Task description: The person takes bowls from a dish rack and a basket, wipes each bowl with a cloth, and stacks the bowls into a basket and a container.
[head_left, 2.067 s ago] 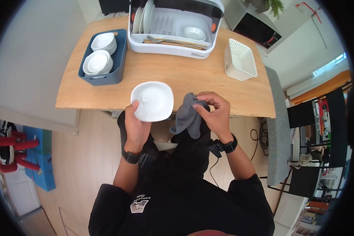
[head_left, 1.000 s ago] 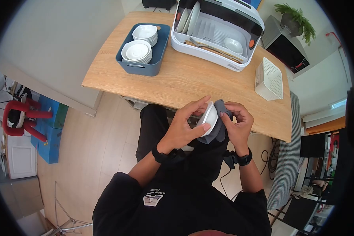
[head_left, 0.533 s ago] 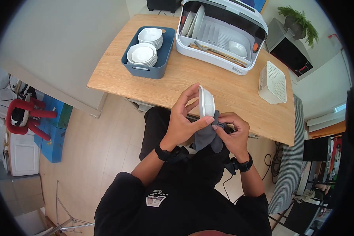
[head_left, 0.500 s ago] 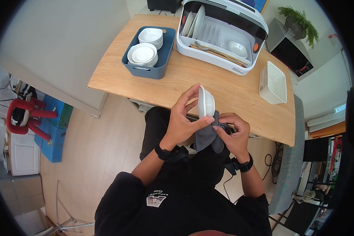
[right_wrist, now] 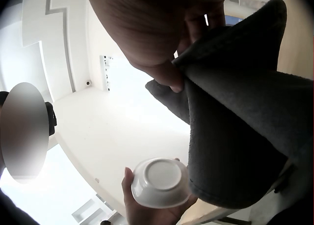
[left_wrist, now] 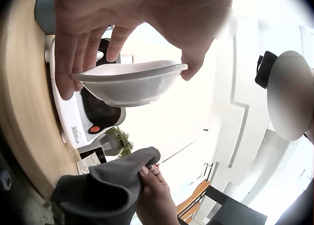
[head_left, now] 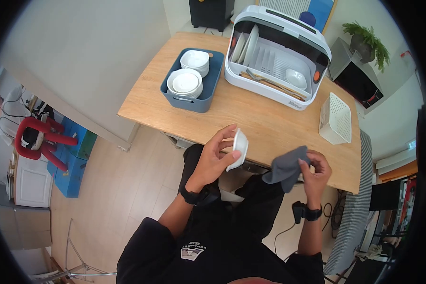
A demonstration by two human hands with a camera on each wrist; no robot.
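My left hand point(head_left: 211, 162) holds a small white bowl point(head_left: 239, 149) by its rim, thumb on one side and fingers on the other. The bowl is tipped on its side near the table's front edge, its base facing right. In the left wrist view the bowl point(left_wrist: 130, 85) spans from fingertips to thumb. My right hand point(head_left: 315, 173) pinches a dark grey cloth point(head_left: 287, 168), which hangs apart from the bowl to its right. The cloth point(right_wrist: 235, 136) drapes in folds below the right thumb in the right wrist view.
A blue bin point(head_left: 213, 90) with stacked white bowls point(head_left: 184, 83) stands on the wooden table point(head_left: 146, 94). Behind is a white dish rack point(head_left: 270, 92) holding plates, a bowl and utensils. A white perforated basket point(head_left: 336, 120) sits at the right, near a microwave point(head_left: 359, 75).
The right hand has drawn the cloth away from the bowl to the right. The bowl, earlier facing up, is now turned on its side. The head view has shifted.
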